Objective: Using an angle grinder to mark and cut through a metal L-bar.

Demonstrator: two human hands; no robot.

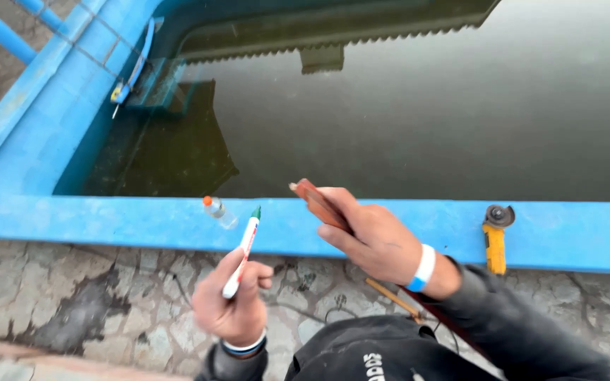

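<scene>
While both hands sit raised above the stone paving, no mark shows on anything yet. Left hand (233, 305): fingers curled shut round a white marker pen with a green cap (243, 252), gripped low on the barrel, green end pointing up and away, cap apparently on. Right hand (372, 236): closed on a flat reddish-brown strip, possibly a wooden rule or folded stick (317, 203), thumb on top, one end jutting up-left past the fingers. A thin wooden length (393, 298) shows below the wrist; cannot tell whether it is part of the same piece. White-and-blue bands on both wrists, dark sleeves.

Progress, as a judgement: marker in hand and strip in hand, but the two are apart, pen tip not on the strip or on the ledge. Marking work looks prepared, not begun; capped pen suggests uncapping is left as well.

Position: marker lies left of and slightly nearer than the strip, a clear gap between them.

Outward: blue-painted concrete pool ledge (107, 219) runs left to right just beyond the hands. On it, a small clear bottle with an orange cap (217, 210), lying just beyond the pen's green end. Far right on the ledge, a yellow angle grinder (495, 236), well apart from the right hand. Beyond, dark green still water (425, 120). Far left, another yellow-and-blue tool (125, 85) on the pool's side wall.
</scene>
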